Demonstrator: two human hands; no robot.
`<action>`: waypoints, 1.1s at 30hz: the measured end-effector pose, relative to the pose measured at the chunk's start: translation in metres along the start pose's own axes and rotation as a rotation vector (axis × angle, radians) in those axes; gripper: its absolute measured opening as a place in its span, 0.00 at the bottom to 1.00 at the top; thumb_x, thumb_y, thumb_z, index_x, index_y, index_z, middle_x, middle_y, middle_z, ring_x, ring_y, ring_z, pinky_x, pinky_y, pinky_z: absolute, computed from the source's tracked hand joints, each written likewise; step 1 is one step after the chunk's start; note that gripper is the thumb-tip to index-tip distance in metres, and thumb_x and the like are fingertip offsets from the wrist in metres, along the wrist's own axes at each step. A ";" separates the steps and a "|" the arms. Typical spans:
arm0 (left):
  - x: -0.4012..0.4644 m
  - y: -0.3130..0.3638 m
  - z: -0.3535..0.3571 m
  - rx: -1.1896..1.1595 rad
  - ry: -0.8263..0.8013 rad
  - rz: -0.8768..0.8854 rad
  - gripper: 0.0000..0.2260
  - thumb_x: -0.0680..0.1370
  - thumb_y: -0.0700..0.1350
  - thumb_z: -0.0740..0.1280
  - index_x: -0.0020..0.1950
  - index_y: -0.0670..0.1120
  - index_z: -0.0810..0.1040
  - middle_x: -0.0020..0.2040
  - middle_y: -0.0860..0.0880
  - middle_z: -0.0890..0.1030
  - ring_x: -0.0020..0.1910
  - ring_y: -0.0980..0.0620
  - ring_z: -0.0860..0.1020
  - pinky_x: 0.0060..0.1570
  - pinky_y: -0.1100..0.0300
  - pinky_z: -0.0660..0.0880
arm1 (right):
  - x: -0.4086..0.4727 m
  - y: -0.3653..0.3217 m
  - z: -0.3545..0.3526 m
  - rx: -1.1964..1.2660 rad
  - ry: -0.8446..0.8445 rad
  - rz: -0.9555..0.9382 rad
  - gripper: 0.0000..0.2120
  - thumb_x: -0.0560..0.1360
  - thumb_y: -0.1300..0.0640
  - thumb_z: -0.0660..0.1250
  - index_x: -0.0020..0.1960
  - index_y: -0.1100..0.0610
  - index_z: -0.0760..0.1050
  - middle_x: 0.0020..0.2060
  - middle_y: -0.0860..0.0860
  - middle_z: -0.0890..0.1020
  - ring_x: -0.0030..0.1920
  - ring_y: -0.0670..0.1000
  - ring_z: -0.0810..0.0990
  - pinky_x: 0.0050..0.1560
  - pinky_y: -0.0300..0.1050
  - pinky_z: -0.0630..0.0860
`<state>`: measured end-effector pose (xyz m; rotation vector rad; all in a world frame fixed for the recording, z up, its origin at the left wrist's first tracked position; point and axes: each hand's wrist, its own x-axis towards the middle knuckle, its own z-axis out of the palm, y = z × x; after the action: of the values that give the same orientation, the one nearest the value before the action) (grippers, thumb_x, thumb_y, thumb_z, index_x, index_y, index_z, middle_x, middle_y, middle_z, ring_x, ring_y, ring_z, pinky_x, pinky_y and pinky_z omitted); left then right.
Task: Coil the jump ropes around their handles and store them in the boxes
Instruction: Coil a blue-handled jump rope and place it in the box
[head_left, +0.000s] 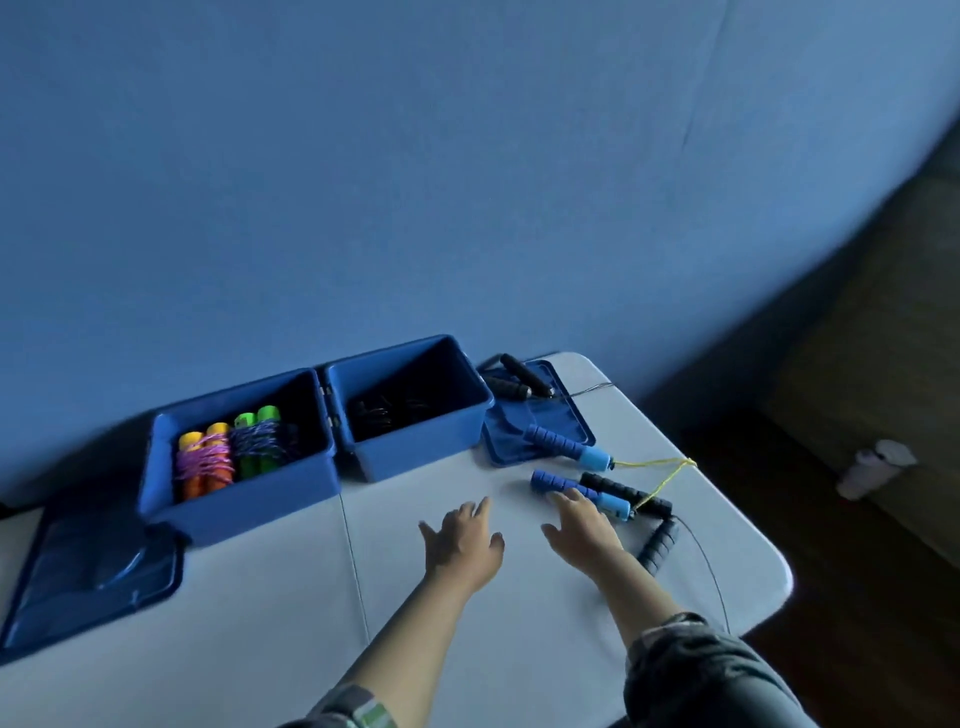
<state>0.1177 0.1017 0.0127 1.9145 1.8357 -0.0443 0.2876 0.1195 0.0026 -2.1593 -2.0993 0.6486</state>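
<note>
Near the table's right edge, the right hand settles loosely on a blue-handled jump rope for coiling, needing a firm grip next; the left hand hovers spread, empty.

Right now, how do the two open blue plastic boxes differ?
The left blue plastic box holds two coiled jump ropes with bright handles, an orange-and-yellow pair and a green pair; the right blue plastic box holds only dark coiled items, hard to make out. The left box sits nearer the camera, the right one further back. Both are open and stand side by side on the white table.
</note>
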 end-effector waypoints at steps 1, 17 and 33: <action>0.002 0.011 0.007 0.000 -0.018 -0.010 0.25 0.82 0.53 0.55 0.78 0.50 0.54 0.74 0.49 0.64 0.72 0.47 0.63 0.71 0.36 0.53 | 0.001 0.015 -0.001 0.002 -0.007 0.011 0.24 0.77 0.52 0.62 0.71 0.56 0.64 0.68 0.53 0.68 0.68 0.56 0.68 0.65 0.50 0.67; 0.080 0.127 0.063 0.020 0.032 -0.094 0.25 0.80 0.46 0.59 0.76 0.52 0.56 0.75 0.52 0.58 0.74 0.50 0.57 0.70 0.39 0.58 | 0.083 0.154 -0.039 0.090 -0.073 -0.083 0.23 0.76 0.53 0.63 0.70 0.54 0.66 0.66 0.53 0.70 0.65 0.56 0.70 0.63 0.48 0.68; 0.108 0.117 0.074 0.233 0.111 -0.068 0.17 0.79 0.42 0.64 0.66 0.53 0.70 0.62 0.48 0.68 0.65 0.48 0.67 0.71 0.43 0.56 | 0.153 0.150 -0.024 0.172 -0.140 -0.124 0.21 0.76 0.54 0.65 0.68 0.53 0.70 0.62 0.53 0.75 0.58 0.57 0.76 0.58 0.49 0.72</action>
<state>0.2621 0.1780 -0.0531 2.0455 2.0467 -0.1848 0.4349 0.2628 -0.0635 -1.9283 -2.1341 0.9534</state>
